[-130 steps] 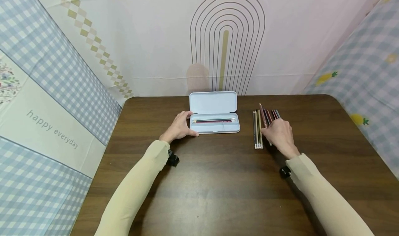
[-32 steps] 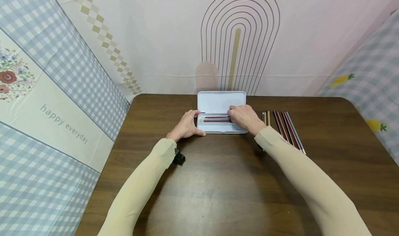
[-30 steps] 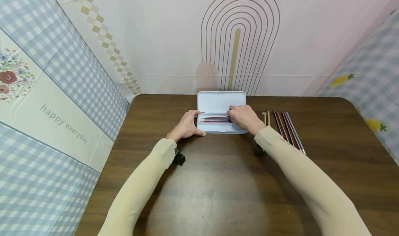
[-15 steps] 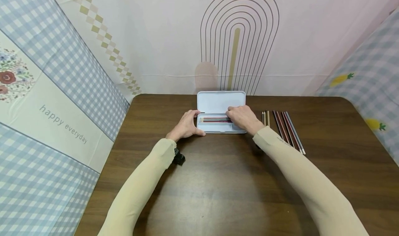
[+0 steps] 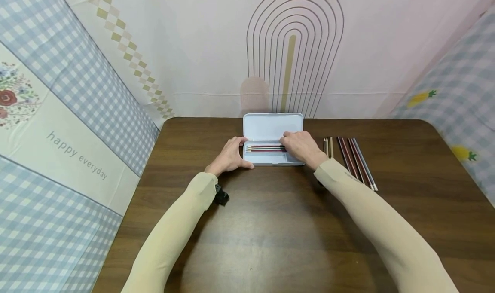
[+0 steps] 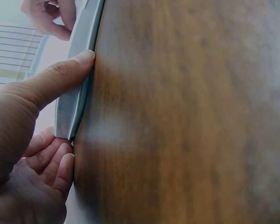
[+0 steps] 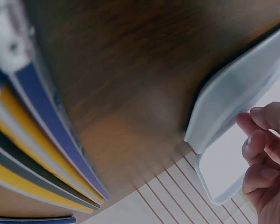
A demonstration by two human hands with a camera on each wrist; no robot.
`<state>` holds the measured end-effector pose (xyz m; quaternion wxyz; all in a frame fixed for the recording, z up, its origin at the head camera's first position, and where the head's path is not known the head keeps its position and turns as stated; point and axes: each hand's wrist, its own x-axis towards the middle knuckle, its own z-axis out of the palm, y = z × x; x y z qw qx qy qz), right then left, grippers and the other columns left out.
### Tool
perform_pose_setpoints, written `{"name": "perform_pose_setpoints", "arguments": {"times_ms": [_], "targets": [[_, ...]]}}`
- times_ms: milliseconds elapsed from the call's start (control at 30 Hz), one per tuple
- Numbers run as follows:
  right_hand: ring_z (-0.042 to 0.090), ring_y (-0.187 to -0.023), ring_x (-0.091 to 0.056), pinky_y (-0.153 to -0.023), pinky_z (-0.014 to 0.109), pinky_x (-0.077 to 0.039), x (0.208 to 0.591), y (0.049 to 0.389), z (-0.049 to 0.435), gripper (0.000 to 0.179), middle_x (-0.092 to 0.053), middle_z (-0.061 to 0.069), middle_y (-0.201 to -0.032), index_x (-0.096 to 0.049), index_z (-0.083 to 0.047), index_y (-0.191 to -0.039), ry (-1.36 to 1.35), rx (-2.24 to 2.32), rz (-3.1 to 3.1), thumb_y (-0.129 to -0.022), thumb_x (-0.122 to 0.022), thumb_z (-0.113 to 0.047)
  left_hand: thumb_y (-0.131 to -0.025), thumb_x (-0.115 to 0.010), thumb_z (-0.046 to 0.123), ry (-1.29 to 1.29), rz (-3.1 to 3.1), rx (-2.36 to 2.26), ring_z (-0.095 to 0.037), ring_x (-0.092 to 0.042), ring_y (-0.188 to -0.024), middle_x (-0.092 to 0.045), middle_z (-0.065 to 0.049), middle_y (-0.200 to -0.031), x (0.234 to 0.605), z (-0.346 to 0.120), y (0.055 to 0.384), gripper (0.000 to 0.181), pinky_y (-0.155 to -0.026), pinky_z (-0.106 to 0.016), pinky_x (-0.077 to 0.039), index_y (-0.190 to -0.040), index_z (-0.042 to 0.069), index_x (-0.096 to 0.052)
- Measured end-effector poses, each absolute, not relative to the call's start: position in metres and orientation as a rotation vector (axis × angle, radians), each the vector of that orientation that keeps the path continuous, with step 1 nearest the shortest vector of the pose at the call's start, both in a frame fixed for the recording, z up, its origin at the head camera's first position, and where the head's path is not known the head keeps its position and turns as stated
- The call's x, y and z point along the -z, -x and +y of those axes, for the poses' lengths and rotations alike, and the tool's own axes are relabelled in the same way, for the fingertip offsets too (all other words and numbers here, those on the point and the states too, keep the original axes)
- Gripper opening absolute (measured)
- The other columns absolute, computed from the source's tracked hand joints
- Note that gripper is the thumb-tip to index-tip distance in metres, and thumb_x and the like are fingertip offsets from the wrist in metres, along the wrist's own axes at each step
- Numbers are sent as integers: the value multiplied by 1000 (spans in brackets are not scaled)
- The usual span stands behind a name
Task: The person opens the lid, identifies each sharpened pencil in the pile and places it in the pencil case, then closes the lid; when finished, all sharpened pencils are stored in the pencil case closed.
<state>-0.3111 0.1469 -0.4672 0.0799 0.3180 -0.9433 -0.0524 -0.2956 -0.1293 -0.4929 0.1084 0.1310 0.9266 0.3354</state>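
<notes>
Pencil case (image 5: 259, 159), lid up, on the worktop (image 5: 251, 228); boxed pencils (image 5: 267, 149) in its rear compartment; step, seemingly: settling these; next move likely calls for fingers lifted clear; your left hand (image 5: 230, 155), wide grip, holding the case's left end; your right hand (image 5: 302, 146), fingers curled over the boxed pencils, any hold hidden; loose pencils (image 5: 364, 163), farther right.

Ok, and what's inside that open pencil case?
Several pencils lie side by side in the back compartment of the pencil case, tips toward the left hand. The right hand covers their other ends, so whatever sits beneath it can't be seen.
</notes>
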Motion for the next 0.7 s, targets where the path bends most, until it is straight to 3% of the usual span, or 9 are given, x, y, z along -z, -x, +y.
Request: {"name": "perform_pose_setpoints", "arguments": {"times_ms": [233,400,500,700], "targets": [[30,-63,-66,-55,46,-57,459,296,152,18,-74,10,-96,-77,-8,-103,-815,-19,-2807,-97,-62,1,-78,-99,29,-380,2725,-987,-35,-44,-153,-51,-19,-161,495,-131,296,100,-131,-50,-38,-159,4,-47],[25,-57,-60,-49,41,-51,452,282,158,23,-76,13,-100,-78,-6,-115,-708,-129,-2776,-99,-62,-3,-77,-99,31,-367,2701,-1016,-36,-43,-153,-50,-20,-160,496,-134,297,100,-132,-51,-36,-159,4,-47],[23,-55,-56,-47,38,-46,449,272,164,20,-76,15,-96,-79,-3,-112,-640,-192,-2748,-99,-63,-4,-75,-100,30,-344,2681,-1054,-34,-42,-153,-51,-18,-160,502,-134,301,101,-133,-50,-34,-158,6,-48],[28,-57,-58,-49,41,-46,447,251,177,15,-71,13,-83,-76,-3,-92,-462,-283,-2760,-98,-63,-6,-77,-99,30,-374,2694,-1019,-37,-43,-152,-50,-20,-160,498,-131,299,101,-132,-51,-36,-159,4,-47]]}}
